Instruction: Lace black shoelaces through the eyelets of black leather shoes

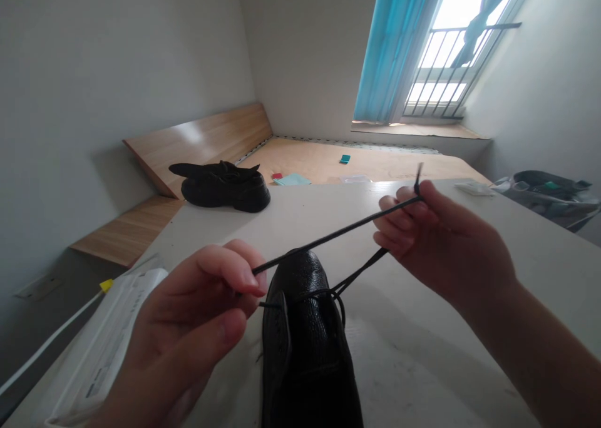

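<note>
A black leather shoe (312, 346) stands on the white table, its toe pointing away from me. Above the toe, a black shoelace (335, 233) is stretched taut between my two hands. My left hand (188, 315) is beside the shoe, with its fingers closed on one part of the lace. Up and to the right, my right hand (436, 240) pinches the lace near its tip, which sticks up past the thumb. More lace runs from the right hand's lower fingers down to the shoe's eyelets, with a loose loop at the right side. Part of the left hand's grip is hidden.
Another black shoe (225, 187) is at the table's far left edge. A white box (110, 346) lies at the left, near a white cable (51, 340). Beyond the table (469, 328) is a bed (399, 163). A bag (549, 196) stands at the right.
</note>
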The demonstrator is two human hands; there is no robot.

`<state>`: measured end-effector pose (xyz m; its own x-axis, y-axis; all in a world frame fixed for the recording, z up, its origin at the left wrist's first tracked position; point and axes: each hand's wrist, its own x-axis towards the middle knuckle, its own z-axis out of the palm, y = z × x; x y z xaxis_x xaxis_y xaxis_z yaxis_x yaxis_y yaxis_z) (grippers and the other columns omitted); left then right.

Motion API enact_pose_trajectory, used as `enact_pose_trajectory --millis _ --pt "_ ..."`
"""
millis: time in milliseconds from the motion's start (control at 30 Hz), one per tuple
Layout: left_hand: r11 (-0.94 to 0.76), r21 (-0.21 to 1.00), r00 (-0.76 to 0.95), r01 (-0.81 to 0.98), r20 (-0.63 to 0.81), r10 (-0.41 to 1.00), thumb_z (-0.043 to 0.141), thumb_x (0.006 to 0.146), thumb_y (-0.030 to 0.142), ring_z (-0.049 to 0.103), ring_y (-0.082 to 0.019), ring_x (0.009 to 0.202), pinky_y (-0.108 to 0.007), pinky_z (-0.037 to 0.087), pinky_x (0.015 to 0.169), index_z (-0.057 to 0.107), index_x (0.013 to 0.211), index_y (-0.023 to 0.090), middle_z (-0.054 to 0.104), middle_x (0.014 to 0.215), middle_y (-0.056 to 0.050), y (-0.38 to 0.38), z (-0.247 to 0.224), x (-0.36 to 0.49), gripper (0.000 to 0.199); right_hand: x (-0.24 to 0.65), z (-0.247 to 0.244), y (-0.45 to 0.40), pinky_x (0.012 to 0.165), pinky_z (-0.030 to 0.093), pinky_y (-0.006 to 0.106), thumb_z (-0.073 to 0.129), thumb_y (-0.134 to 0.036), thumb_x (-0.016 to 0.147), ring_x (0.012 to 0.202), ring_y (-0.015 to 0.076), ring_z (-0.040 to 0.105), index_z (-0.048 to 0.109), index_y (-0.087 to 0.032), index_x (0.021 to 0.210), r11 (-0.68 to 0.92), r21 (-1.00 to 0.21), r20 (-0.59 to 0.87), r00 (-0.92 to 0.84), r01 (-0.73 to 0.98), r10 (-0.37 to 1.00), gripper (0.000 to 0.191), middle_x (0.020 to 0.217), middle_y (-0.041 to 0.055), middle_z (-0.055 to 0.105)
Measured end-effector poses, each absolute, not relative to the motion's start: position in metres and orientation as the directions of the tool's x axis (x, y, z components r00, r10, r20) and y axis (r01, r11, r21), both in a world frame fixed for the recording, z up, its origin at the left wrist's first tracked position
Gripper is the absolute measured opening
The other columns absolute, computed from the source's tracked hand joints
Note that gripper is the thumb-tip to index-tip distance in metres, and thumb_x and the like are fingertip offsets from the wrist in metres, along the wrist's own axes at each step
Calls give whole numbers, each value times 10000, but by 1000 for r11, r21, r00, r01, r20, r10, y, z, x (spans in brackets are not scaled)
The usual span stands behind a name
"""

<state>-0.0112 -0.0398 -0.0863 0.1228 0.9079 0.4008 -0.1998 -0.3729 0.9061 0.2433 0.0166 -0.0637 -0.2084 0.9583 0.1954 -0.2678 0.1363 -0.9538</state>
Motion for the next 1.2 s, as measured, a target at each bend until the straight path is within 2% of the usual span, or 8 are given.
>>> enact_pose_trajectory --millis 100,233,367,567,833,933,1067,1200 --pt "-532 803 110 268 523 845 640 817 169 582 -138 702 -221 470 576 676 945 338 625 848 13 -41 -87 -8 215 250 -68 23 541 332 269 479 -345 950 604 139 334 418 -218 654 307 -946 314 -54 -105 948 328 674 -17 326" --pt "-510 351 334 785 453 826 537 816 203 674 -224 781 -320 476 674 618 1199 272 725 927 -18 -34 -94 -7 397 259 -72 23 541 281 293 546 -304 903 567 135 312 420 -216 602 508 -748 579 46 427 814 338 586 -26 345" --pt "-285 92 260 954 216 941 497 832 352 607 -257 595 -324 317 533 689 776 230 663 642 -48 -24 -98 -11 234 257 -70 18 559 305 288 610 -425 868 552 123 425 565 -204 690 482 -381 479 -277 789 833 287 618 -9 535" --pt "-252 764 286 593 93 954 506 902 452 550 -164 637 -255 404 596 588 639 210 578 638 15 -28 -87 -13 367 243 -80 19 491 305 229 629 -493 855 547 90 406 640 -180 755 316 -659 -380 -665 682 643 328 622 -36 522" --pt "-189 959 115 -213 216 970 722 835 436 615 -166 972 -219 524 824 690 708 220 667 1090 10 -19 -97 -27 252 251 -82 27 584 297 268 528 -326 889 642 120 374 460 -195 689 333 -685 -51 -498 648 865 248 706 -20 439" --pt "-112 927 232 -358 205 951 672 880 431 651 -152 809 -260 563 748 667 710 218 677 916 6 -19 -95 -24 272 254 -80 32 613 315 285 444 -365 917 679 140 396 510 -192 772 317 -732 98 -367 603 925 235 757 7 462" --pt "-131 916 189 -379 215 958 671 889 407 474 -75 551 -162 428 504 602 685 199 542 663 41 -27 -89 -14 300 255 -80 30 556 356 269 288 -510 972 595 120 368 565 -170 871 297 -847 97 -420 441 902 450 727 12 492" --pt "-356 930 50 -90 361 931 676 892 393 471 -99 647 -184 414 596 614 704 206 521 664 36 -35 -89 -9 272 250 -81 20 567 379 244 569 -535 890 663 123 481 649 -178 1002 292 -797 -147 -639 529 755 382 819 26 610"
